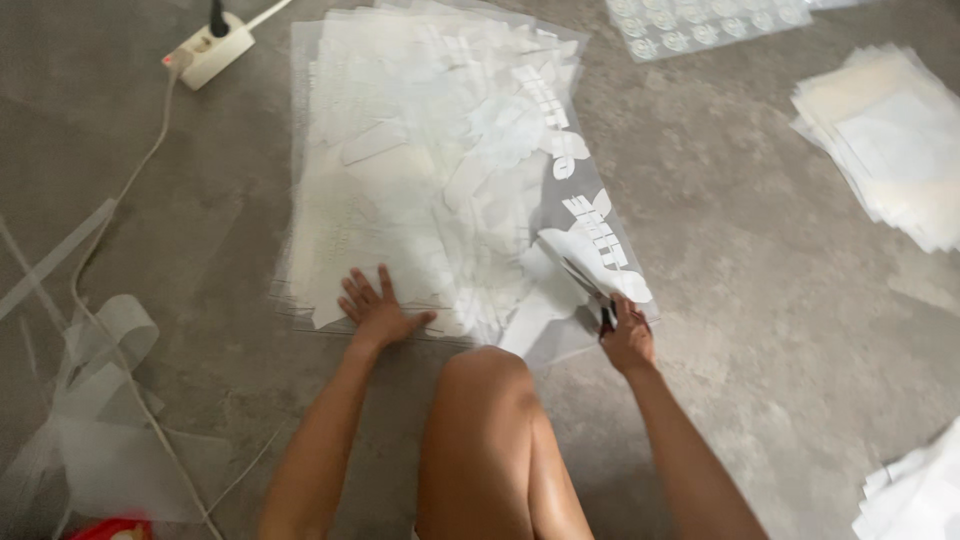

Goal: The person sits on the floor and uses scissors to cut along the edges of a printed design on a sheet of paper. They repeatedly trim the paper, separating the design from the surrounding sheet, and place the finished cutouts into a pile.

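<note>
A big stack of clear film sheets (430, 150) with white printed shapes lies on the grey floor in front of me. My left hand (375, 310) rests flat, fingers spread, on the stack's near edge. My right hand (627, 335) grips a pair of scissors (590, 290) whose blades point up and left into the lower right corner of the top sheet. A cut piece of film (590, 255) with white lettering curls up by the blades. My bent knee (490, 375) sits between both arms.
A white power strip (210, 50) with a cable (120, 200) lies at the top left. Film offcuts (100, 400) pile up at the left. More sheet stacks lie at the right (890, 140) and bottom right (915, 495). A film of round stickers (700, 22) is at the top.
</note>
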